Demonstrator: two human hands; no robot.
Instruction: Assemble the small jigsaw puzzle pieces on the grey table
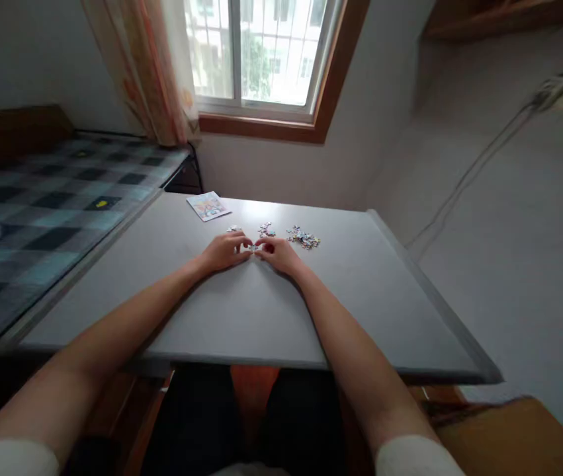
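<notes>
Both hands are meeting out in the middle of the worktop (241, 317), fingers curled in and tips almost together. The left hand (225, 252) and right hand (281, 255) have a narrow pinch on a small puzzle bit (253, 248) right between them. Can't tell if that's one piece or a few stuck together, it's just too tiny.

Loose pieces are sitting just past the fingers: a little white cluster (234, 229) beyond the left hand, a middle heap (266, 230) behind the gap between the hands, and a bigger, more colorful pile (304, 238) off to the right, near the right hand. There's also a picture card (209, 206) lying flat toward the far left edge, apart from the pieces.

Bed with a checked cover (63, 192) on the left, bright window (264, 53) straight ahead.
</notes>
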